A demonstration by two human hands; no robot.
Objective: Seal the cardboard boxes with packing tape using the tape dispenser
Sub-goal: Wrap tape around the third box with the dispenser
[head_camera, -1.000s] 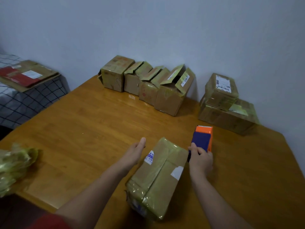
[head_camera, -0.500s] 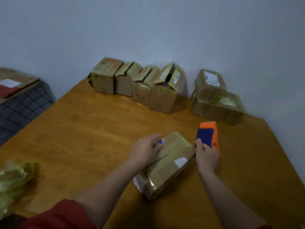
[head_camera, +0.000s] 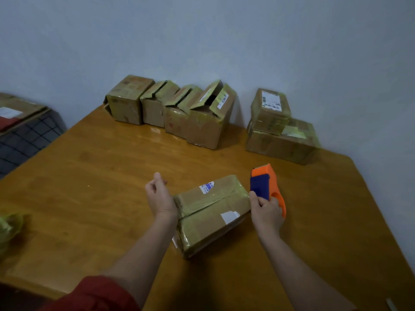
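Observation:
A small cardboard box point(head_camera: 213, 212), flaps down and covered in yellowish tape with a blue-white sticker, lies crosswise on the wooden table point(head_camera: 89, 176) in front of me. My left hand point(head_camera: 159, 196) is at the box's left end, wrist against it, fingers curled toward the thumb with nothing visible between them. My right hand point(head_camera: 266, 213) grips the orange and blue tape dispenser point(head_camera: 266, 187), which stands at the box's right end.
Several boxes point(head_camera: 170, 108) stand in a row against the back wall, most with flaps up. Two closed boxes point(head_camera: 276, 126) are stacked at the back right. A crumpled green-yellow plastic wad point(head_camera: 9, 225) lies at the left edge. A checked surface point(head_camera: 24, 140) with flat cardboard is beyond the table's left side.
The box has turned to lie crosswise. My left hand came off the box top and now sits curled at its left end. The dispenser stays at the right end.

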